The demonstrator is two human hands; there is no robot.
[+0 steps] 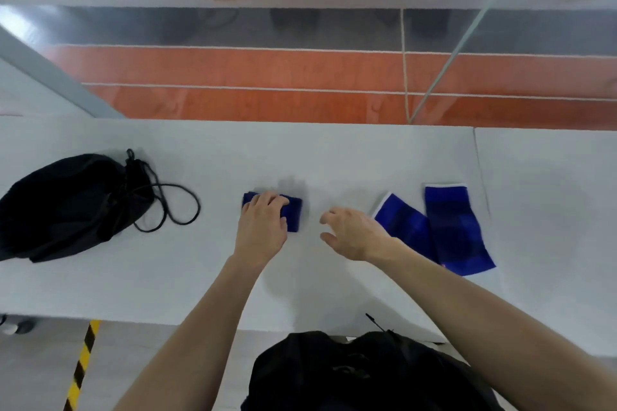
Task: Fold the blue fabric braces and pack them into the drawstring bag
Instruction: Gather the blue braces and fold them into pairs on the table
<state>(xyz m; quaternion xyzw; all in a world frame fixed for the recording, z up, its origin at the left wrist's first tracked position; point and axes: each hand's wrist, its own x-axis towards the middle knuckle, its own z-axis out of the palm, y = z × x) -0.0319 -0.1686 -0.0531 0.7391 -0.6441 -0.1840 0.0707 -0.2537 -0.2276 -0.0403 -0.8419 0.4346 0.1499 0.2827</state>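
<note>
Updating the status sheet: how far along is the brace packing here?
Done: one folded brace sits on the table. In hand: the left hand grips it, while the right hand hovers open and holds nothing. Left: the inner flat brace and the outer flat brace lie unfolded. No brace shows in the drawstring bag, so packing looks unstarted.

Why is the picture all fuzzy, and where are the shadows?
Head view: the whole frame is soft, the right hand and flat braces slightly smeared; the wide lens stretches the arms toward the bottom corners; light is even, with only faint grey shadows on the table beyond the left hand gripping the folded brace.
</note>
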